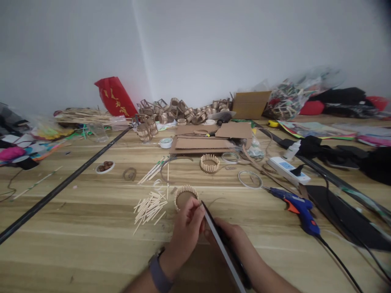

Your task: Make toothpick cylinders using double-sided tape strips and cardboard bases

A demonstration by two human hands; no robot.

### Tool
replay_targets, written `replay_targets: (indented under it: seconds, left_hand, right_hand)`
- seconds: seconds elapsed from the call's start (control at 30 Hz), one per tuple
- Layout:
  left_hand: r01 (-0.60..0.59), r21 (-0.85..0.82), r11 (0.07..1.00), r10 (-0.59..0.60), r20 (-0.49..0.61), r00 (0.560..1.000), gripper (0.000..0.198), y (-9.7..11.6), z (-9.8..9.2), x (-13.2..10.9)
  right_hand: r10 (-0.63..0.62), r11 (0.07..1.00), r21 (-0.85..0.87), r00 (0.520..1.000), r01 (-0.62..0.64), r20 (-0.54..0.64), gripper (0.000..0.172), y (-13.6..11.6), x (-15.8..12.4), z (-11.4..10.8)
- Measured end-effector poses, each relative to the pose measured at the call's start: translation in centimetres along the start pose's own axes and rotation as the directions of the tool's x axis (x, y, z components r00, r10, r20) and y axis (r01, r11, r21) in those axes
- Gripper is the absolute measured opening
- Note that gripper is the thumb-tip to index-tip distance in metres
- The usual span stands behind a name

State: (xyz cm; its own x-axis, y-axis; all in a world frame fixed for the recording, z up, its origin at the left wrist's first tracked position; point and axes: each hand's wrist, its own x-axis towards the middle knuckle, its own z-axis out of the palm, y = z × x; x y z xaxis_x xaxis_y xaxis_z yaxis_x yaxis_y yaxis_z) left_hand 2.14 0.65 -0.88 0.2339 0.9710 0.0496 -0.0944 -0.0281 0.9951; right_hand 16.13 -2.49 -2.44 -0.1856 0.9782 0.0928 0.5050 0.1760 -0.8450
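Note:
My right hand (233,240) is wrapped round a long, straight black-and-silver tool (221,243), whose exact kind I cannot make out. It slants from the lower edge up to my left fingertips. My left hand (187,226), with a band on its wrist, is closed in a pinch at the tool's far tip; whatever lies between those fingers is hidden. Just beyond the left hand, partly covered by it, is a round ring of short wooden pegs (187,190) around a brown base. A loose pile of thin wooden sticks (150,208) lies to its left.
Another peg ring (209,163) sits farther back, before stacked cardboard (203,143). To the right are a blue glue gun (295,205) with a trailing cord, a tape roll (249,179) and a power strip (287,170). Small wooden buckets (146,130) crowd the wall.

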Motion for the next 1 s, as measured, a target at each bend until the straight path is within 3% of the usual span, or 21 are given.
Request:
replay_targets:
  seconds: [0.13,0.23,0.3,0.4,0.57,0.87,1.0]
  left_hand:
    - [0.036,-0.221,0.975,-0.049,-0.055,0.997,0.022,0.7,-0.4,0.7]
    - [0.18,-0.476,0.861,-0.207,-0.003,0.978,0.026,1.2,-0.8,1.3]
    - [0.241,-0.53,0.813,-0.264,0.034,0.964,0.031,1.4,-1.0,1.6]
    - [0.261,-0.488,0.833,-0.248,0.094,0.964,0.033,1.7,-1.2,1.6]
    - [0.281,-0.302,0.911,-0.232,0.189,0.954,0.037,2.5,-1.3,1.0]
    - [0.314,-0.15,0.937,-0.299,0.115,0.947,0.039,2.3,-1.1,1.0]
    - [0.313,-0.118,0.942,-0.301,0.113,0.947,0.035,1.8,-1.1,1.0]
  right_hand:
    - [0.009,0.998,-0.057,0.997,-0.013,-0.081,0.02,0.7,0.5,-0.4]
    - [0.001,0.993,-0.117,0.987,-0.02,-0.16,0.017,1.6,0.9,-0.2]
    - [-0.005,0.99,-0.14,0.979,-0.024,-0.205,0.016,1.9,1.1,-0.2]
    - [-0.022,0.988,-0.152,0.979,-0.009,-0.202,0.019,1.6,1.2,-0.8]
    - [-0.006,0.987,-0.161,1.0,0.003,-0.02,0.02,0.2,0.9,-3.3]
    - [0.042,0.996,-0.089,0.975,-0.023,0.219,0.019,-0.9,1.1,-5.0]
    - [0.041,0.997,-0.074,0.972,-0.025,0.23,0.018,-0.8,1.0,-4.9]
